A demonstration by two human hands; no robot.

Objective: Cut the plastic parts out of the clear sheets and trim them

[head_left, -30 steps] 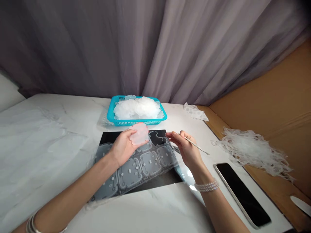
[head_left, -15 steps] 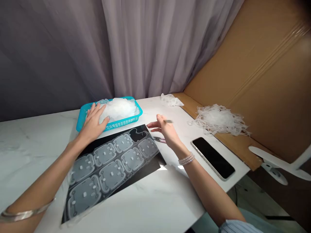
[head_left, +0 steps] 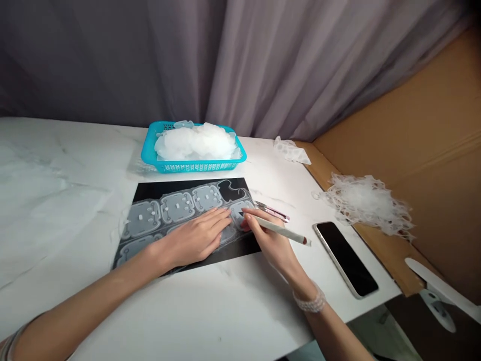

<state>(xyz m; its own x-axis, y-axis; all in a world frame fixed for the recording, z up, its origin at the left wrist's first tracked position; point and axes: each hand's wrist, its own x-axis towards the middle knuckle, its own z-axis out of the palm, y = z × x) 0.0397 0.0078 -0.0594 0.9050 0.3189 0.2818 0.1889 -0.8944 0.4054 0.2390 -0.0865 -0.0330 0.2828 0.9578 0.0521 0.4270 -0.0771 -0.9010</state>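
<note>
A translucent moulded sheet point(head_left: 176, 206) of rounded pads lies on a black mat point(head_left: 150, 189) on the white table. My left hand point(head_left: 195, 235) rests flat on the sheet, fingers stretched out and together. My right hand point(head_left: 268, 235) pinches a thin pen-like tool point(head_left: 280, 229), its tip touching a pad at the sheet's right end, just beside my left fingertips. One pad-shaped gap shows black at the sheet's far right corner.
A turquoise basket point(head_left: 158, 163) heaped with translucent pieces stands behind the mat. Pink tweezers point(head_left: 274, 211) lie right of the mat, then a black phone point(head_left: 345, 258). A tangle of white offcuts point(head_left: 366, 203) sits on a cardboard panel point(head_left: 424, 150). Grey curtain behind.
My left hand left the basket and came down flat on the sheet. My right hand dropped from mid-air so the tool tip meets the sheet. The view swung left.
</note>
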